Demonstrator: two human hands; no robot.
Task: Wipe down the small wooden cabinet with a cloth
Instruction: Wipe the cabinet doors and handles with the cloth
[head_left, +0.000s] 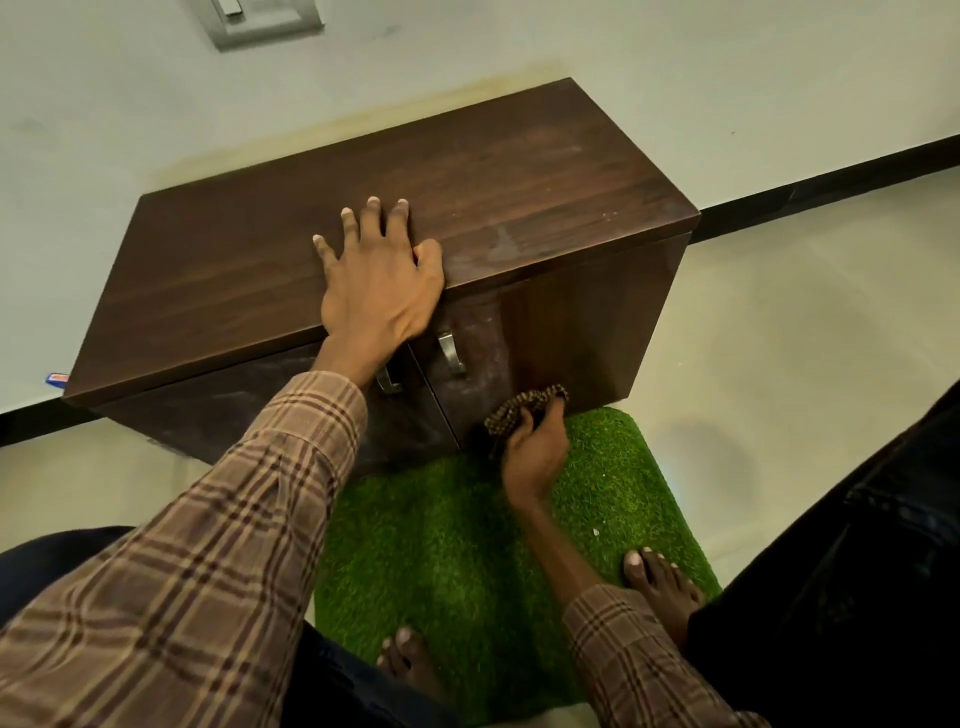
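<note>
— Judging by how things lie, how much of the small wooden cabinet (519, 171) has been wiped?

— Hard to call it more than partway. It stands on the floor against the wall, its front edge just at the green turf mat (467, 545). The right hand (535, 452) is low against the right-hand door (545, 338), fingers curled round a bunched, patterned cloth (519, 408) near that door's bottom edge. So the front looks like the step in hand

— And the other hand?

— The left hand (376, 283) lies flat on the top near the front edge, fingers spread and straight, holding nothing; I'd say it steadies the body or the cabinet. The two hands are well apart

— Is anything plainly still dirty?

— Pale, dusty smears show on the right door around its metal handle (451, 353), and a dull patch on the top beside the left hand's thumb. The left door (260, 410) is dim and partly behind the sleeve, so I cannot tell its state. The side panels are out of sight

— So what's left?

— By my reckoning, most of the right door, the left door, and another pass on the top
</note>
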